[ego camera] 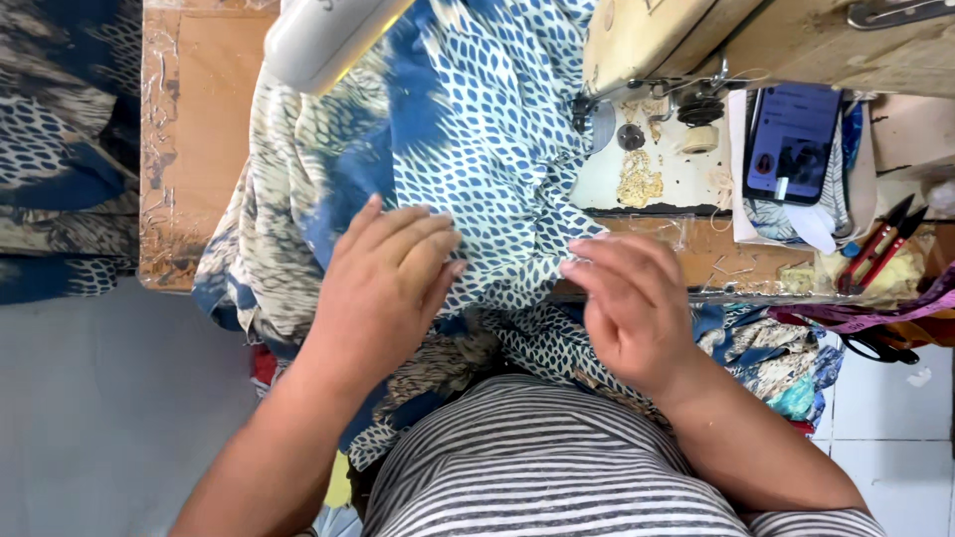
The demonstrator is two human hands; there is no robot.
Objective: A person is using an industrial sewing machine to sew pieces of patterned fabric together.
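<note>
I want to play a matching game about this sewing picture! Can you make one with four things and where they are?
Things:
1. left hand
2. phone
3. red snips
4. right hand

Places:
A. propped beside the sewing machine
B. flat on the blue patterned fabric
C. pinching the fabric edge
D. lying at the table's right end

Pairs: 1-B, 2-A, 3-D, 4-C
</note>
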